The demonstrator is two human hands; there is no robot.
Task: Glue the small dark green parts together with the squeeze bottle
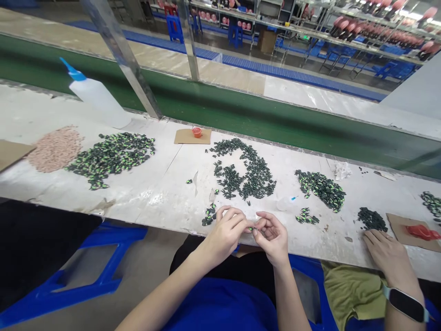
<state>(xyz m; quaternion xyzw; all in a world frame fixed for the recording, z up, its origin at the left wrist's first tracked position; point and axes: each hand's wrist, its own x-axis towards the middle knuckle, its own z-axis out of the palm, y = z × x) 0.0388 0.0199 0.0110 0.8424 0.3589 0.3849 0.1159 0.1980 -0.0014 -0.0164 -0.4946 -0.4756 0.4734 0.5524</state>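
My left hand (229, 232) and my right hand (273, 234) meet at the table's front edge. Between their fingertips is a small dark green piece with a bright green spot (253, 229); both hands pinch it. Just left of my left hand lies a little group of dark and green pieces (209, 214). Beyond my hands spreads a large pile of plain dark green pieces (257, 172). Two groups with bright green spots, one larger (322, 189) and one smaller (306, 217), lie to the right of my right hand.
On the white table (165, 184) at left are a white bottle with blue nozzle (101, 101), a pink pile (57, 149) and a green-spotted pile (112, 156). A red cup (196, 132) sits on cardboard. Another person's hand (384, 248) rests at right.
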